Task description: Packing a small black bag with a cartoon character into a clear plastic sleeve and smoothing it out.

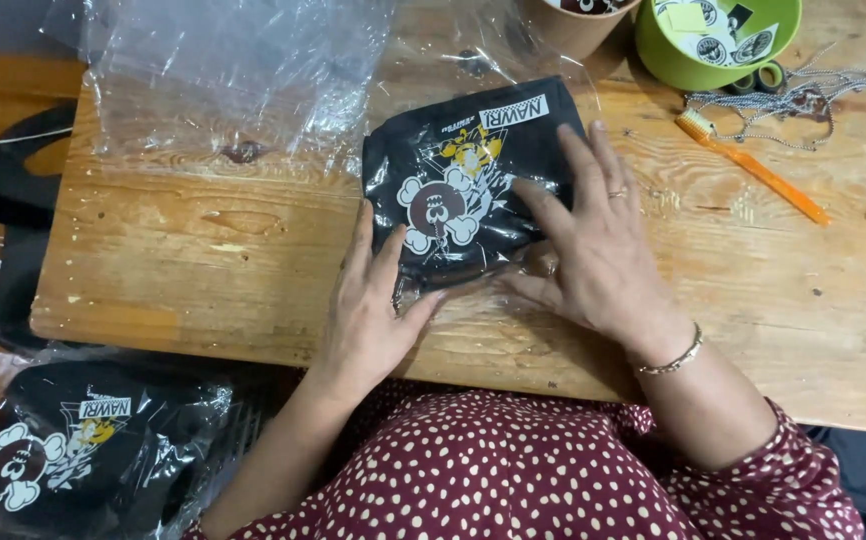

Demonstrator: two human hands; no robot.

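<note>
On the wooden table, both hands pressed flat, fingers spread, the left hand and right hand smoothing a black printed garment inside its clear bag, whose open flap seemingly needed folding.

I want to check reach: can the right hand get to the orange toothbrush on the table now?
Probably yes. The right hand lies on the black bagged garment; bare wood lies between it and the orange toothbrush.

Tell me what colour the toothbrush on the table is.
Orange, with pale bristles; the toothbrush shows in the head view, lying on the wooden table.
</note>
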